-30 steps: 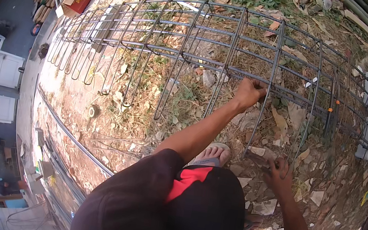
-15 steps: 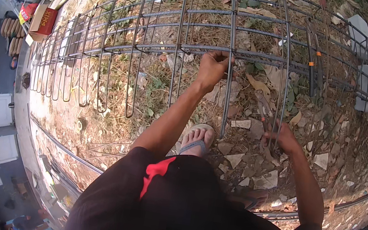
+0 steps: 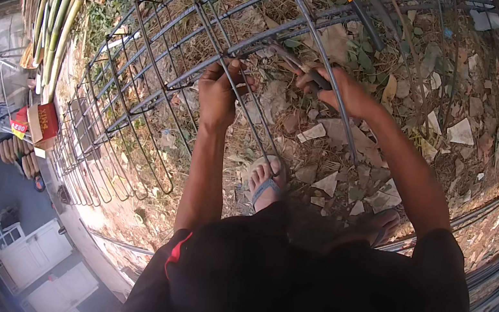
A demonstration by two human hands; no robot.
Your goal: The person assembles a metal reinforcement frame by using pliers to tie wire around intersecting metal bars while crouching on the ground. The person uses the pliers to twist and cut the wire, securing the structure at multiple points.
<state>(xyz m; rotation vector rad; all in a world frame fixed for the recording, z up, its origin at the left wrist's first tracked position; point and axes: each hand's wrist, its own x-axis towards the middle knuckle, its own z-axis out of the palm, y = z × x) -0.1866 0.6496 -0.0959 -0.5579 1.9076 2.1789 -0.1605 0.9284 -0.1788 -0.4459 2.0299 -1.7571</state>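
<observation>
A long cage of steel reinforcing bars [image 3: 182, 24] with square-bent stirrups stretches across the ground before me. My left hand [image 3: 217, 97] is closed, its thumb and fingers around a stirrup where it crosses a lengthwise bar; whether any thin wire is pinched there is hidden. To its right, my right hand [image 3: 345, 93] grips the dark handles of a pair of pincers [image 3: 288, 56]. The pincers' jaws point left, close to the lengthwise bars and slightly right of my left hand.
Broken tile pieces [image 3: 326, 183], dry leaves and stones litter the dirt. My sandalled foot [image 3: 266, 185] stands below the cage. Bamboo poles [image 3: 74, 4] lie far left, above a red box [image 3: 42, 123]. More long bars [image 3: 480, 222] lie at right. A dark bar with an orange band [image 3: 367, 23] rests beyond.
My view has turned, so the cage now slants. The right hand has lifted the pincers from low beside the cage up toward the bars. My left hand stays on the cage.
</observation>
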